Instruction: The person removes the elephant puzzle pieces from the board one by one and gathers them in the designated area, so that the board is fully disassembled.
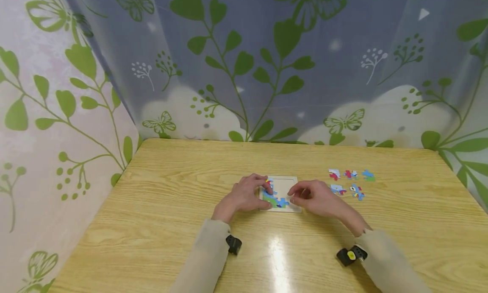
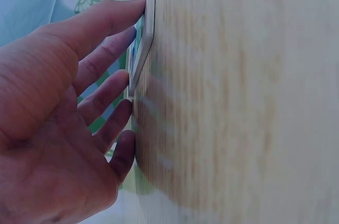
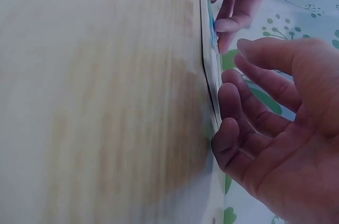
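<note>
A small jigsaw puzzle tray (image 1: 284, 186) with a pale wooden frame lies flat on the table. Joined puzzle pieces (image 1: 282, 202) in blue, green and red fill its left side and near edge; its upper right part shows bare board. My left hand (image 1: 248, 194) rests over the tray's left side, thumb at the near left corner and relaxed fingers over the pieces. At the right edge hovers my right hand (image 1: 316, 197), its fingers loosely bent. A gap shows between its thumb (image 3: 259, 49) and fingers, with nothing in it.
Several loose puzzle pieces lie in two rows right of the tray, among them a red-and-white piece (image 1: 334, 174), a blue-green piece (image 1: 368, 175) and a piece with an eye (image 1: 357, 192). A patterned curtain (image 1: 244, 72) hangs behind the wooden table (image 1: 183, 170).
</note>
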### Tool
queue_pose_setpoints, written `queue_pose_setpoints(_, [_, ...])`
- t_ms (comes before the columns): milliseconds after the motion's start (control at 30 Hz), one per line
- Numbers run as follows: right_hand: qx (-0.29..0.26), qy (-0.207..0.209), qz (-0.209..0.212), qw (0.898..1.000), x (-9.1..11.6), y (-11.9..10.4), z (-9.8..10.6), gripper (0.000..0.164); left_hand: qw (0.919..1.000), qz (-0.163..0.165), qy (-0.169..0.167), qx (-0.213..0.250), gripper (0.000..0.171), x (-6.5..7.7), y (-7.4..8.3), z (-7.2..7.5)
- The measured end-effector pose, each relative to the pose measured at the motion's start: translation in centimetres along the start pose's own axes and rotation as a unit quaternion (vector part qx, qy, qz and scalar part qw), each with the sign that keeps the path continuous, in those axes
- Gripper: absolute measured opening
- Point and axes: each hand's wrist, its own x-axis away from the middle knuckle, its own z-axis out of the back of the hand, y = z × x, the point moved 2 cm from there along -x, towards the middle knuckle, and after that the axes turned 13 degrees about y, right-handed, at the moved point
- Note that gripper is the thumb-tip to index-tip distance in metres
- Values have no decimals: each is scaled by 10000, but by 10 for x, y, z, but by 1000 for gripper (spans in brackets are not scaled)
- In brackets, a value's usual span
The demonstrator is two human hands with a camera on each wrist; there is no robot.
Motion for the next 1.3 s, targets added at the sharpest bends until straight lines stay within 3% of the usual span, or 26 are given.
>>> queue_pose_setpoints(600, [133,-390,166,9990,-8,-8,-8,16,10000,-32,-14,42,19,-1,-1,1])
queue_pose_setpoints(867, [325,-376,308,9983,-11,-9,-12,21,10000,9,-26,45,19,0,0,1])
queue_pose_setpoints(1300, [536,-323,70,9980,-12,-13,-15,20,10000,4,-42,75,19,0,0,1])
